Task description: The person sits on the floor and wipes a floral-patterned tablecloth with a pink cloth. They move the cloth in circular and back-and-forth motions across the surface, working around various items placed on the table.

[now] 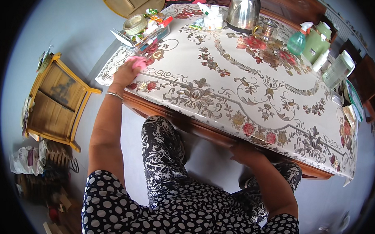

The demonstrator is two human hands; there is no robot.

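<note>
So, L hand point(125, 75) is at the near L corner of the worktop point(183, 46), fingers bunched over a pink cloth point(138, 62), so yeah, it's gripping that. Cloth sits right on the flowery cover point(192, 98), just in from the L edge. R hand point(244, 155) is down by the near edge, approx mid-way along, fingers in shadow by the wooden rim, so can't tell if it's open or closed tbh.

Other stuff: a see-thru tray point(159, 34) w/ a bowl point(135, 24) and misc bits is by the L edge, a bit past the cloth. Metal kettle point(243, 13) is near the far edge, w/ a glass pot point(266, 29) just to its R. Green spray bottle point(296, 43) is twd the far R corner, next to a green flask point(316, 47), and a lidded jug point(339, 70) is by the R edge. Wooden chair point(58, 94) is on the floor off the L edge.
</note>
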